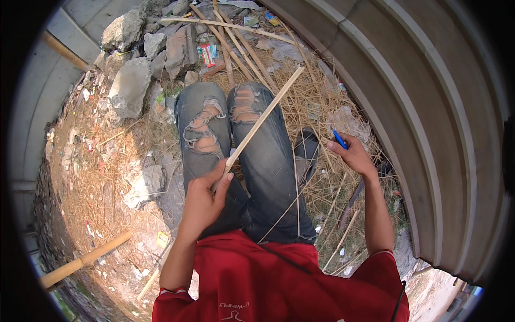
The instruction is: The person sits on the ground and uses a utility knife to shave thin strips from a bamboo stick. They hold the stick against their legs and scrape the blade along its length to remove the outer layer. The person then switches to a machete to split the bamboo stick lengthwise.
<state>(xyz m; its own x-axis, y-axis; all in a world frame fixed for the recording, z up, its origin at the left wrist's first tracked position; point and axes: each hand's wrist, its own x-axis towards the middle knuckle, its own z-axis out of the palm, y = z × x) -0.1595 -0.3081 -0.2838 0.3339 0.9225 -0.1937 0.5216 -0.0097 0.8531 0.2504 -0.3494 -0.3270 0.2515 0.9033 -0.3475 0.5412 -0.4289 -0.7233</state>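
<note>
Your left hand (pixel 206 196) has thumb and fingers clamped on the lower end of a pale stick (pixel 265 115), which slants up over your right thigh, its far end reaching beyond the knee. Your right hand (pixel 354 155) is out to the side, fingers closed around a blue tool (pixel 339 138), its tip pointing up and left, well apart from the stick. Beneath the stick are your torn jeans (pixel 268 166); thin strips (pixel 297 201) cross the right thigh, between your hands. A dark shoe (pixel 306 153) shows beside that leg, among straw (pixel 306 110). On your right, a ribbed sheet (pixel 429 107) bounds the space near the right hand. Past your knees lie rubble (pixel 130 86), a red packet (pixel 207 55) and long poles (pixel 228 59). A bamboo length (pixel 88 259) lies at far left.
</note>
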